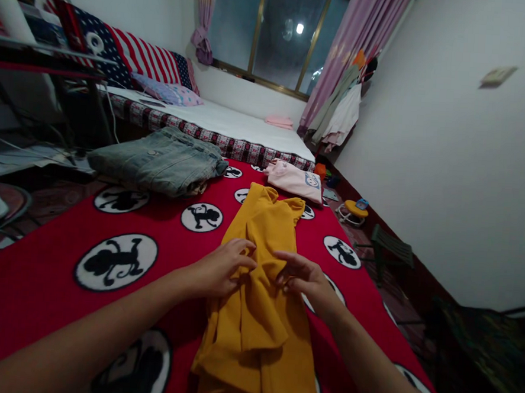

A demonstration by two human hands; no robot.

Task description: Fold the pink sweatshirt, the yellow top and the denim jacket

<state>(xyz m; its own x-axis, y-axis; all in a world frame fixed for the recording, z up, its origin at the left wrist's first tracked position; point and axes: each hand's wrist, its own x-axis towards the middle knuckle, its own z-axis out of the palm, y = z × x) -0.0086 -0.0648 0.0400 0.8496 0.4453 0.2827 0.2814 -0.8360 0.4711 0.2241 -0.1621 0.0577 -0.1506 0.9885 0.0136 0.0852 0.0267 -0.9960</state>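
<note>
A mustard-yellow garment (266, 315) lies lengthwise on the red blanket (59, 314), partly folded, with a sleeve-like strip laid down its middle. My left hand (227, 266) rests on its left side, thumb and fingers apart and slightly curved against the cloth. On the opposite side, my right hand (310, 280) has its index finger stretched over the fabric and its thumb apart from it. Between the two hands the cloth is rumpled. Folded jeans (162, 161) lie beyond at the left, and a folded pink top (295, 181) lies beyond at the right.
A second bed (231, 121) with a patterned pillow (169, 90) stands under the window. Along the left is a cluttered desk (44, 58). A small yellow-seated stool (355, 208) and a dark folding stool (390, 244) stand on the floor at right. Clothes (341, 115) hang by the curtain.
</note>
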